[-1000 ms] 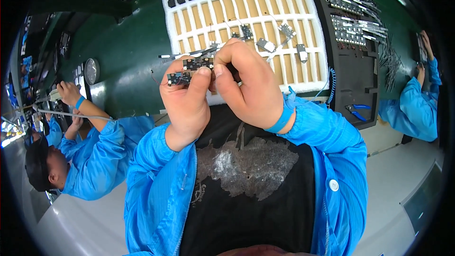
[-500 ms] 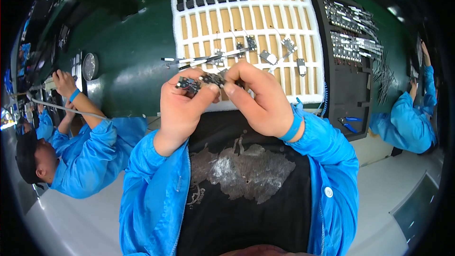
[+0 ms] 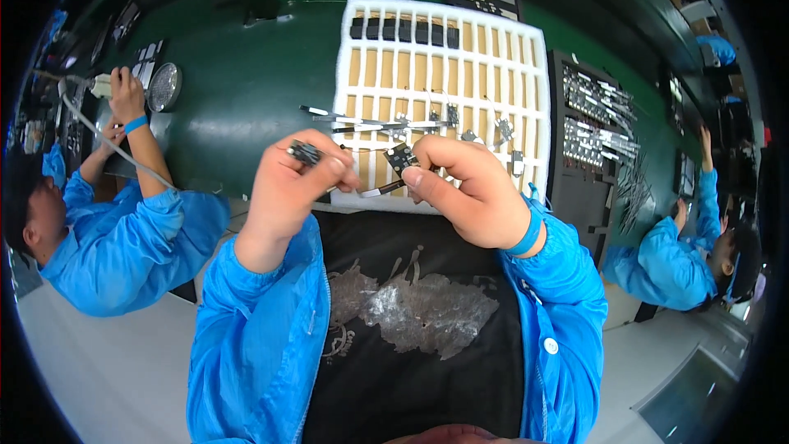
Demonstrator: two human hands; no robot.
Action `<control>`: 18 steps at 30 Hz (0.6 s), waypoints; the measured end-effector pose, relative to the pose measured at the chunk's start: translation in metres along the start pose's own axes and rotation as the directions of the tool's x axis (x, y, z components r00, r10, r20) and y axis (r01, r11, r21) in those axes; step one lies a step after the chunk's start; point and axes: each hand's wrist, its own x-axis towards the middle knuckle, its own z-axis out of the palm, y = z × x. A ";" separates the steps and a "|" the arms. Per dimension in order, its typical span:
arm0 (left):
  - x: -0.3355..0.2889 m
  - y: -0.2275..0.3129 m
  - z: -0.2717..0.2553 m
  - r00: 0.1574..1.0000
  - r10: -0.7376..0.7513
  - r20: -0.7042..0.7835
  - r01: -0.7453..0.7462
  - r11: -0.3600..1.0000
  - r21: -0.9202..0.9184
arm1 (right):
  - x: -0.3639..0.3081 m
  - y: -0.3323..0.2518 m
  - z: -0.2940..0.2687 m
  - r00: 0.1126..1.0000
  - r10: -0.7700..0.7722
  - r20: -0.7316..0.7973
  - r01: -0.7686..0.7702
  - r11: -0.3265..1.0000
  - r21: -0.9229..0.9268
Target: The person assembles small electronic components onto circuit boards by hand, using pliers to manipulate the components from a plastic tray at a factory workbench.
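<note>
My left hand (image 3: 288,189) pinches a small black part (image 3: 304,152); my right hand (image 3: 468,189) grasps another black part (image 3: 400,158), both just above the white slotted tray's (image 3: 444,82) near edge; green worktop (image 3: 246,90) lies open leftward.

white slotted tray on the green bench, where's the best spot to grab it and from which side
Probably the near rim of the white slotted tray, from the person's side: it overhangs the green bench edge. Small parts lie across the middle slots, so keep it level.
</note>
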 end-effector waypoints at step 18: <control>-0.025 -0.006 -0.071 0.948 0.067 -0.311 -0.169 0.934 -0.314 | 0.092 0.085 -0.040 0.907 0.361 -0.218 -0.358 0.932 0.055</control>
